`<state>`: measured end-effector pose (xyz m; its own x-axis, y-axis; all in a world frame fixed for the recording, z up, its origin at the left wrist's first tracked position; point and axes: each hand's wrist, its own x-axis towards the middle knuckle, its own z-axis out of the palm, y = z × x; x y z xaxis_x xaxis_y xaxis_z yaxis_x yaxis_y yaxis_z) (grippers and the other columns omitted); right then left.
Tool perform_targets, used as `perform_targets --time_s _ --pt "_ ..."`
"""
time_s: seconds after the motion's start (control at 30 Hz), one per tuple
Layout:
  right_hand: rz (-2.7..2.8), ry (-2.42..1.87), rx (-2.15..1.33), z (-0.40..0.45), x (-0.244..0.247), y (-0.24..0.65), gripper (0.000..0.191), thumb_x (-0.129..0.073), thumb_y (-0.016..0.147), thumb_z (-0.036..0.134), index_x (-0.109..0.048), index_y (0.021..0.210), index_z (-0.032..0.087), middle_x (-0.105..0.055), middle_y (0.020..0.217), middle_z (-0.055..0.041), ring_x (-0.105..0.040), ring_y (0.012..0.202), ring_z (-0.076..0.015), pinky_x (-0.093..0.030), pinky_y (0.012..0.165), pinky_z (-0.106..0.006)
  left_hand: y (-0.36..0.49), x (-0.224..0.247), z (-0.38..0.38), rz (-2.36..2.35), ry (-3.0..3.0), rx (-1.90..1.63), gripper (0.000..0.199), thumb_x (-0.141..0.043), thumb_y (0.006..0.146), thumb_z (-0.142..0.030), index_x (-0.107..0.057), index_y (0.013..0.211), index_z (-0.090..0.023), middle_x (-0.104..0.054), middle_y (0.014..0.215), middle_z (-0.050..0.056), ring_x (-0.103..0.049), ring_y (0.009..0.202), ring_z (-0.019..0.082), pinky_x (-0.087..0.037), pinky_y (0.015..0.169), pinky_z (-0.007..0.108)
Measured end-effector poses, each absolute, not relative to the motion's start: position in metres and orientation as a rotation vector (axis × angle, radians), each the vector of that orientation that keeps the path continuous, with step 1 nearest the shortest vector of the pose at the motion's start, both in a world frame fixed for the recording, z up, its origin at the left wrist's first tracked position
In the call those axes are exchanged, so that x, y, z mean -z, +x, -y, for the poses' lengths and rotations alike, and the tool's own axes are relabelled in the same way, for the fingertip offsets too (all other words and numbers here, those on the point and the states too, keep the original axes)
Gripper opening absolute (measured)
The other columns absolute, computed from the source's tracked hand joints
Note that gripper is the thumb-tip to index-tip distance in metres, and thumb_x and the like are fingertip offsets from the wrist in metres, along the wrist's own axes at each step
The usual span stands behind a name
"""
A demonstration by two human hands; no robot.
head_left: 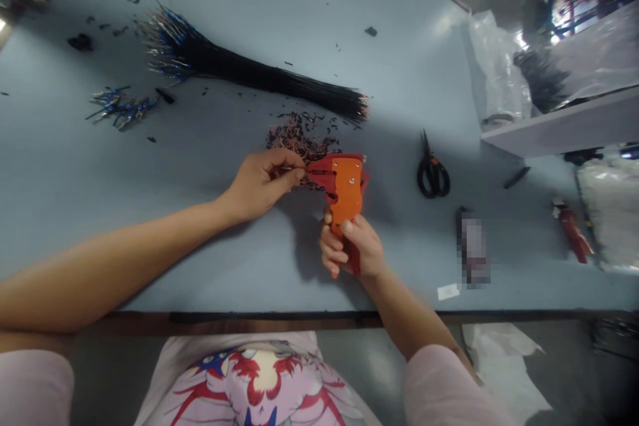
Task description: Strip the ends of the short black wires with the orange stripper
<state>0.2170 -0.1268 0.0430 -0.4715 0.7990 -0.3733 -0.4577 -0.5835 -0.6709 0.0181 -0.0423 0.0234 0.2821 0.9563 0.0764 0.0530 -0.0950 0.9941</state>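
My right hand [352,243] is wrapped round the handle of an orange and red wire stripper [348,186], whose jaws point left. At the tip of those jaws, my left hand [267,183] pinches something thin, too small to make out clearly. Behind and beneath the jaws lies a pile of small copper and black scraps [299,136]. A long bundle of black wires [269,76] stretches across the table beyond both hands, with blue and silver ends at the left and copper ends at the right.
Black scissors [433,176] lie right of the stripper, near a blurred-out object [472,246] and a white label [448,291]. Farther right are red-handled pliers [573,233] and a shelf [559,121] with plastic bags. Short wire pieces [122,106] lie at left.
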Motion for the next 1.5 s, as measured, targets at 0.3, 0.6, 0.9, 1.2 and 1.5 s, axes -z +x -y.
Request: perform_targets --time_s 0.3,0.6,0.9,1.2,1.5 --pt "0.496 -0.861 -2.08 0.109 -0.046 0.23 0.028 -0.062 0.081 0.038 -0.056 0.099 0.018 -0.055 0.074 0.0013 -0.051 0.058 -0.0117 -0.055 0.056 -0.032 0.014 -0.024 0.026 -1.007 1.062 -1.111 0.014 -0.072 0.075 -0.035 -0.071 0.076 -0.021 -0.064 0.058 -0.002 -0.051 0.046 0.008 -0.042 0.046 0.022" --pt "0.656 -0.824 -2.164 0.12 -0.035 0.224 0.038 -0.067 0.08 0.039 -0.056 0.107 0.014 -0.061 0.087 -0.0052 -0.06 0.072 -0.018 -0.056 0.071 -0.042 0.018 -0.021 0.032 -0.862 1.082 -1.057 0.023 -0.073 0.076 -0.035 -0.073 0.09 -0.018 -0.073 0.076 0.003 -0.066 0.062 0.011 -0.047 0.053 0.021" --pt "0.629 -0.802 -2.167 0.12 -0.039 0.223 0.037 -0.068 0.08 0.041 -0.057 0.106 0.016 -0.061 0.085 -0.0043 -0.06 0.071 -0.0175 -0.055 0.072 -0.044 0.018 -0.022 0.034 -0.892 1.179 -1.07 0.019 -0.077 0.071 -0.031 -0.074 0.084 -0.018 -0.071 0.072 0.0 -0.063 0.06 0.01 -0.054 0.062 0.025" --pt "0.682 -0.829 -2.161 0.121 -0.04 0.222 0.038 -0.069 0.08 0.041 -0.056 0.106 0.015 -0.061 0.084 -0.004 -0.061 0.071 -0.0177 -0.055 0.072 -0.045 0.018 -0.023 0.035 -0.887 1.16 -1.067 0.018 -0.079 0.069 -0.031 -0.074 0.08 -0.018 -0.07 0.071 0.0 -0.062 0.059 0.01 -0.054 0.06 0.024" --pt "0.729 -0.886 -2.122 0.123 -0.037 0.224 0.036 -0.067 0.082 0.04 -0.054 0.105 0.015 -0.061 0.08 -0.0035 -0.062 0.066 -0.0177 -0.056 0.066 -0.043 0.018 -0.023 0.036 -0.891 1.157 -1.058 0.018 -0.079 0.068 -0.03 -0.074 0.08 -0.017 -0.07 0.069 0.0 -0.062 0.057 0.01 -0.054 0.059 0.023"
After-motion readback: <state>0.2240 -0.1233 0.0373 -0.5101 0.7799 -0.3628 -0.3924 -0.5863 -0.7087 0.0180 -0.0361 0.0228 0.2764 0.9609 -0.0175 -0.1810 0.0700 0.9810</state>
